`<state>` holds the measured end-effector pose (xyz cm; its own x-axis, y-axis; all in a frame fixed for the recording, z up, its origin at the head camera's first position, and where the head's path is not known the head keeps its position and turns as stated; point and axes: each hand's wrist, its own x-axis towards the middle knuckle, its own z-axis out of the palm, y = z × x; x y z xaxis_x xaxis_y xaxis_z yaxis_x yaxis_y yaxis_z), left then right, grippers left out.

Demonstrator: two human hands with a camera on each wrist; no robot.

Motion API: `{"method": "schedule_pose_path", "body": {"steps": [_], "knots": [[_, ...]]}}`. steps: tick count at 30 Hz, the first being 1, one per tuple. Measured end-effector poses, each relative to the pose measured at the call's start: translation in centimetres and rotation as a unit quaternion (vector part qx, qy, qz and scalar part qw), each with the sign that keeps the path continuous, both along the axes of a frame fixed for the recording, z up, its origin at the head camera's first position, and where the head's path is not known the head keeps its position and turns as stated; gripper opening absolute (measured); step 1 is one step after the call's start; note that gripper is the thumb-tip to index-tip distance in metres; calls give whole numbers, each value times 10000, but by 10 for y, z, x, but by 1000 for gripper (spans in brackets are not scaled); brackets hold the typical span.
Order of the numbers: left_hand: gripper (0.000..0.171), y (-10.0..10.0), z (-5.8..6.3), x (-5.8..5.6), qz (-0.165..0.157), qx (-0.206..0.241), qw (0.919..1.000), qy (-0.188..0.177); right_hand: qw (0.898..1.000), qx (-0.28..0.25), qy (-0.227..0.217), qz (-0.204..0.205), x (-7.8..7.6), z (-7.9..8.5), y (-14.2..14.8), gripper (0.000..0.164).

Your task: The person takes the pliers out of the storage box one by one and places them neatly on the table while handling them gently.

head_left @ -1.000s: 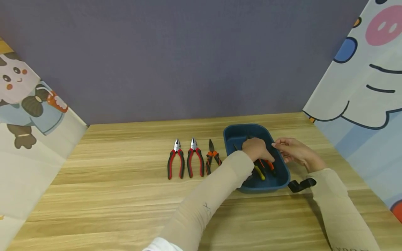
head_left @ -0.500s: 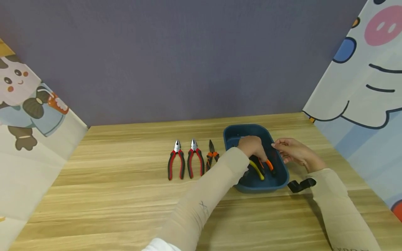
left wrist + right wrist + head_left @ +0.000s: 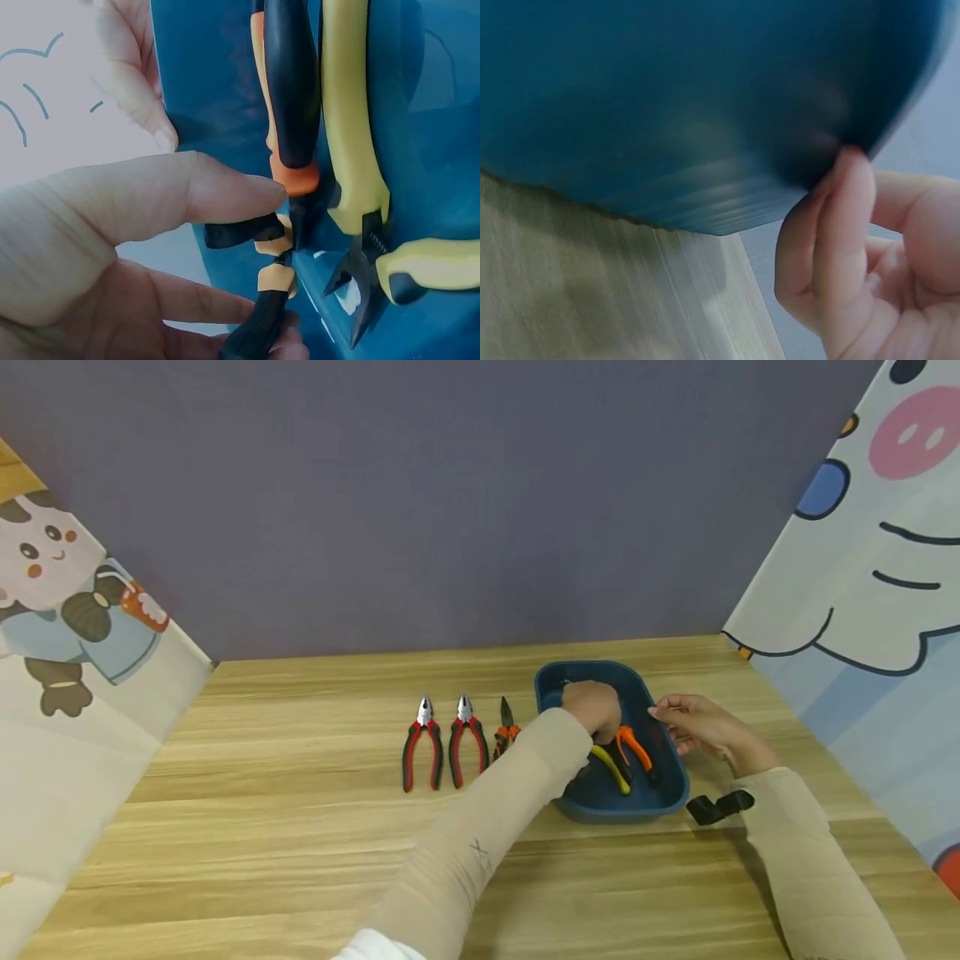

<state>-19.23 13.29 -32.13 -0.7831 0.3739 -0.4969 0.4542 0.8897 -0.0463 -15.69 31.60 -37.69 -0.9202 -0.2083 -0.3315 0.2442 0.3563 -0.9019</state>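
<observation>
Printed wall panel (image 3: 86,602) stands far left of the tub (image 3: 622,815), which sits on the wooden worktop (image 3: 262,827). Well left of the tub lies the first pair of red-and-black pliers (image 3: 425,723), nose pointing away from the person, handles spread. The second pair of red-and-black pliers (image 3: 464,722) lies next, nearer the tub, in matching position. Orange-and-black pliers (image 3: 506,732) lie just left of the tub; the left sleeve (image 3: 487,827) covers part of their handles. The left hand (image 3: 595,706) is inside the tub, thumb and fingers clamped on pliers with pale orange and black handles (image 3: 276,280). Also inside the tub, right of that hand: yellow-handled pliers (image 3: 612,770), jaws parted, then orange-handled pliers (image 3: 637,750). The right hand (image 3: 699,727) pinches the tub's right rim. A black bracket (image 3: 716,807) at the right sleeve (image 3: 810,860) is just right of the tub's near corner.
</observation>
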Motion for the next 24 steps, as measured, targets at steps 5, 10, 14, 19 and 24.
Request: {"method": "schedule_pose_path", "body": {"steps": [5, 10, 14, 19, 24], "knots": [[34, -6, -2, -3, -92, -68, 9999, 7, 10000, -49, -19, 7, -1, -2, 0, 18], [16, -10, -4, -5, -74, 108, 9998, 118, 10000, -61, 4, 4, -1, -2, 0, 18], [8, -11, -2, -5, 6, 217, 9994, 257, 10000, -63, -17, 14, -1, -1, 0, 19], [22, -18, 0, -6, -153, 482, 9980, 370, 10000, -63, -32, 26, -1, 0, 1, 19], [25, -30, 3, -7, -211, 958, 9946, 330, 9999, -149, 8, 77, 0, -1, 2, 19]]}}
